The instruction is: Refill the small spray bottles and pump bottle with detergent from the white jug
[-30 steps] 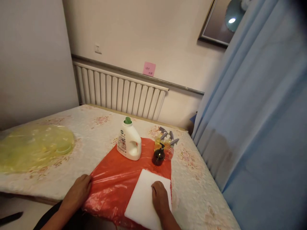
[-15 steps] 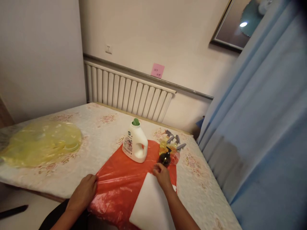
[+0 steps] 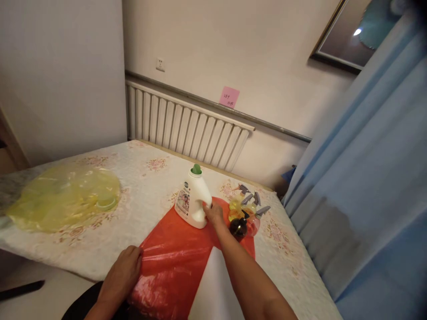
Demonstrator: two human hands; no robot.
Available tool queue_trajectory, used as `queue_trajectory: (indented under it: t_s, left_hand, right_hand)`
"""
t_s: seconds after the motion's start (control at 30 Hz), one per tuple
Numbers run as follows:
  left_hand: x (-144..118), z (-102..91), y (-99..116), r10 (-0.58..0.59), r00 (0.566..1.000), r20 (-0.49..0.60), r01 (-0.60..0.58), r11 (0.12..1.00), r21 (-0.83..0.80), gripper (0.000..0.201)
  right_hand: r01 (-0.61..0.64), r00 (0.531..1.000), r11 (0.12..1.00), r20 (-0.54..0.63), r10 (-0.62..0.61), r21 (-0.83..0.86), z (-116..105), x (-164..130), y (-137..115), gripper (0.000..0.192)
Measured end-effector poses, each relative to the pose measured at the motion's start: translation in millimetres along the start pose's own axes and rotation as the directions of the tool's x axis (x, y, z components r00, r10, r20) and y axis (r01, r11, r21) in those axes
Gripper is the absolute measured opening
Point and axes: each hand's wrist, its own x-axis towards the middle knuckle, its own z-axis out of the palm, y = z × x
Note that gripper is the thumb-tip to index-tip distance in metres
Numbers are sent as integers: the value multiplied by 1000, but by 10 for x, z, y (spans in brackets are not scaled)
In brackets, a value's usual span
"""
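Note:
A white detergent jug (image 3: 193, 200) with a green spout insert stands upright on a red plastic bag (image 3: 170, 258). My right hand (image 3: 214, 214) is closed around the jug's handle. My left hand (image 3: 125, 269) grips the left edge of the bag, fingers pressed together. Right of the jug, a dark pump bottle (image 3: 238, 228) stands close to several spray bottles (image 3: 248, 204), yellow and pink. A white flat board or sheet (image 3: 213, 284) lies on the bag's near part, partly under my right forearm.
A bulging yellow plastic bag (image 3: 66, 195) with things inside lies on the left of the floral-covered bed or table (image 3: 140, 186). Behind it runs a radiator (image 3: 187, 124) along the wall. A blue curtain (image 3: 363, 178) hangs at the right.
My right hand has moved from beside the dark pump bottle, forward and left, onto the jug's handle. My left hand keeps its hold on the red bag. The view has shifted slightly.

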Motion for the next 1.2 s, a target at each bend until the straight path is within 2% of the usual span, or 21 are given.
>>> queue_trajectory:
  t_s: [0.17,0.27,0.37,0.57,0.7,0.83,1.03,1.2]
  left_hand:
    - [3,-6,13,-11,1000,11,11,1000,0,31]
    - [3,-18,27,-9,1000,14,9,1000,6,32]
    - [3,-30,40,-2,1000,4,2,1000,19,31]
    - [1,-62,68,0,1000,12,-1,999,38,31]
    - [-4,-101,114,-1,1000,15,0,999,36,32]
    - [-7,-154,175,-18,1000,-4,18,1000,16,29]
    - [-8,-189,214,-40,999,-16,40,999,11,23]
    - [-8,-155,189,-5,1000,-20,6,999,52,27]
  right_hand:
    - [-45,998,999,-35,45,14,154,55,-209,14]
    - [-55,995,997,-76,59,44,157,89,-335,15]
    - [-51,993,994,-104,61,100,60,118,-461,19]
    - [11,993,979,-121,14,204,-299,47,-706,20]
    - [26,997,969,-71,-9,247,-496,-192,-746,20]
    - [8,1000,963,1,-9,268,-606,-572,-665,19]
    - [-11,997,965,83,-11,261,-656,-1106,-494,15]
    - [29,992,973,113,-56,228,-641,-1366,-362,10]
